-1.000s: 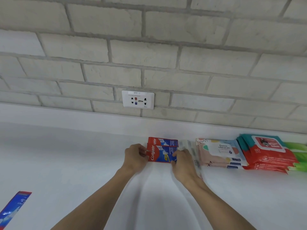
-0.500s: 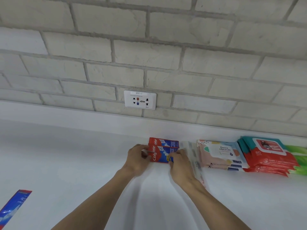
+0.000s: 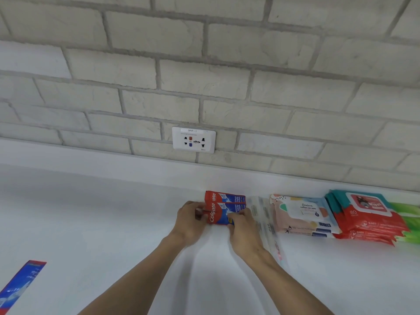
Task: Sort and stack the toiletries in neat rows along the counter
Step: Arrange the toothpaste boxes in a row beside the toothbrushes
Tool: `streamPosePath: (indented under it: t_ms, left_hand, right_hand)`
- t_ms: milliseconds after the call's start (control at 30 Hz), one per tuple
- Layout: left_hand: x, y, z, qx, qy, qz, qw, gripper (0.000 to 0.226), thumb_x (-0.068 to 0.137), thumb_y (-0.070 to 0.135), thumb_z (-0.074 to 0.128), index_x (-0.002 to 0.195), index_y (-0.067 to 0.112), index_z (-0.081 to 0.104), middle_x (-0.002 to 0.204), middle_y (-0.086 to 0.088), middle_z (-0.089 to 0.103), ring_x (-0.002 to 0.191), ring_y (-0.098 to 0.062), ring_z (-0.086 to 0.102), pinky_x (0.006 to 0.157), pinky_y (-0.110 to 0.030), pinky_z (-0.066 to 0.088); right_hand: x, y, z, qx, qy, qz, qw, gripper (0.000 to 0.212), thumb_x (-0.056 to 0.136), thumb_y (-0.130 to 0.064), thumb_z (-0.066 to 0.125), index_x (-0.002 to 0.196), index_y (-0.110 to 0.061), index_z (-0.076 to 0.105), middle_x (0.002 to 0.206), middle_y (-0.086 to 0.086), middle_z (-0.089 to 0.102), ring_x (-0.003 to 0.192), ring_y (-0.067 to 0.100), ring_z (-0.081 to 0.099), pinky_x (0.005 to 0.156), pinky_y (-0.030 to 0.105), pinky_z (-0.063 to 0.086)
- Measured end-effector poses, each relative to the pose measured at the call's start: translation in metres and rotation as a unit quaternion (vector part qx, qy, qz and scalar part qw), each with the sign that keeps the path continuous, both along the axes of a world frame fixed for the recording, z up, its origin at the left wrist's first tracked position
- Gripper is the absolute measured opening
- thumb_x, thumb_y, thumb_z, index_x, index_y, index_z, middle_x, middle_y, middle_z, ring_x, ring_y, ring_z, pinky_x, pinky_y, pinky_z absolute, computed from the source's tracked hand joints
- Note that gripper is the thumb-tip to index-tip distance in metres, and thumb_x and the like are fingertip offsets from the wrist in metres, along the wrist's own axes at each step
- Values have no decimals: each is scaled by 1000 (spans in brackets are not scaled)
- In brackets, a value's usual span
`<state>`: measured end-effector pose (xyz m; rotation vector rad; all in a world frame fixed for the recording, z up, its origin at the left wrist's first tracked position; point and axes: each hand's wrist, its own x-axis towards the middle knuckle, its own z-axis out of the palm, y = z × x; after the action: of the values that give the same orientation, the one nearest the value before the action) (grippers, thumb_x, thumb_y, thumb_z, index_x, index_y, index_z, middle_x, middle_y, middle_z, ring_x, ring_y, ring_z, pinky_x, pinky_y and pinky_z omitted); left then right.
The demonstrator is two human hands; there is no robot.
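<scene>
Head view: just below the middle of the frame, both hands meet on a red and blue cardboard toothpaste box (image 3: 223, 213) that lies flat on the white counter (image 3: 102, 223). The left hand (image 3: 189, 220) is closed around the box's left end, where a small flap sticks out; the right hand (image 3: 244, 230) grips its near right corner, fingers on the top face. Directly behind this box, touching it and closer to the wall, lies a second red and blue toothpaste box (image 3: 227, 196), parallel to the first. Just right of both boxes is a clear plastic blister-type pack (image 3: 263, 217), blurred; its contents are unclear. Further right, in a row along the counter's back edge, sit a stack of pastel patterned wet-wipe packs (image 3: 302, 214), then a stack of red and teal wet-wipe packs (image 3: 368, 217), then green packs (image 3: 409, 221) cut off at the right edge. At the lower left corner lies a third blue and red toothpaste box (image 3: 20, 285), well apart. A white wall socket (image 3: 193, 139) sits on the grey brick wall (image 3: 204, 64) above.
</scene>
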<state>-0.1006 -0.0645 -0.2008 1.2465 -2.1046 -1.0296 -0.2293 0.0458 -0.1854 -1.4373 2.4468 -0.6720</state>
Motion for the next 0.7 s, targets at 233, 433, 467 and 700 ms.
streamPosePath:
  t_ms: [233, 433, 467, 700]
  left_hand:
    - [-1, 0, -1, 20, 21, 21, 999, 27, 90, 22, 66, 117, 19, 62, 112, 4, 60, 75, 4, 57, 58, -1, 40]
    - [-2, -1, 0, 17, 14, 20, 1000, 27, 90, 21, 67, 117, 17, 63, 113, 1, 61, 77, -1, 58, 59, -1, 40]
    - [-2, -1, 0, 16, 13, 20, 1000, 28, 90, 20, 67, 117, 17, 63, 113, 0, 62, 79, -3, 59, 61, -2, 41]
    - [-3, 0, 1, 16, 21, 35, 999, 28, 90, 20, 66, 118, 16, 62, 113, -1, 61, 82, -5, 58, 59, -1, 40]
  right_hand:
    - [-3, -8, 4, 18, -18, -18, 1000, 49, 97, -12, 56, 142, -14, 37, 146, 7, 32, 127, 16, 47, 99, 20, 48]
    - [-7, -7, 0, 12, -13, 1, 1000, 41, 98, -16, 54, 138, -15, 43, 135, 4, 41, 118, 15, 49, 96, 20, 45]
    - [-7, -7, -3, 6, -11, 2, 1000, 41, 98, -16, 54, 138, -15, 44, 130, 0, 42, 109, 11, 49, 89, 12, 45]
    - [-4, -4, -2, 17, -8, -10, 1000, 36, 97, -17, 51, 133, -15, 48, 133, 9, 41, 116, 25, 51, 95, 31, 48]
